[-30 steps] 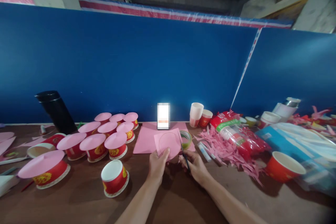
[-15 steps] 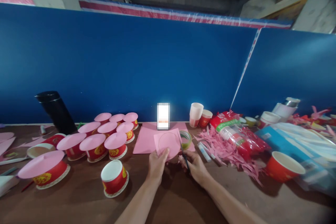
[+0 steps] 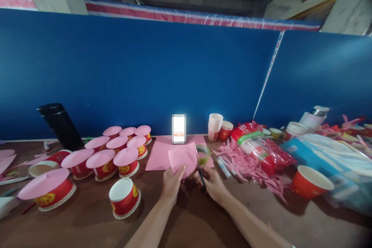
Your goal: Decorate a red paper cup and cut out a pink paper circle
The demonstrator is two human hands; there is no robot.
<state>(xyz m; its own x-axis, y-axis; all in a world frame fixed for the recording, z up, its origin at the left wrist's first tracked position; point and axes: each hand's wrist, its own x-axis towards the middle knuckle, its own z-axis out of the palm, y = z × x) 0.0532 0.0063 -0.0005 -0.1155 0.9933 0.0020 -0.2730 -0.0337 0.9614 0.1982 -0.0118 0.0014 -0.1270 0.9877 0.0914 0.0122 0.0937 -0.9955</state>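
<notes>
on the brown table [image 3: 203,224] before the blue partition [image 3: 130,77], the left hand [image 3: 172,183] pinches the near edge of a thin, floppy, tear-prone pink paper piece [image 3: 183,157], best supported close to the cut, while the right hand [image 3: 211,183] is closed around scissors [image 3: 200,170].

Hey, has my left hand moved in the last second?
No. The left hand, holding the pink paper, sits as before against the tape roll; only the camera shifted.

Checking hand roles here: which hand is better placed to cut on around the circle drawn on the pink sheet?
Right, most likely: the right hand holds the scissors with blades at the right edge of the pink sheet, while the left hand pinches the sheet's lower edge, steadying it.
</notes>
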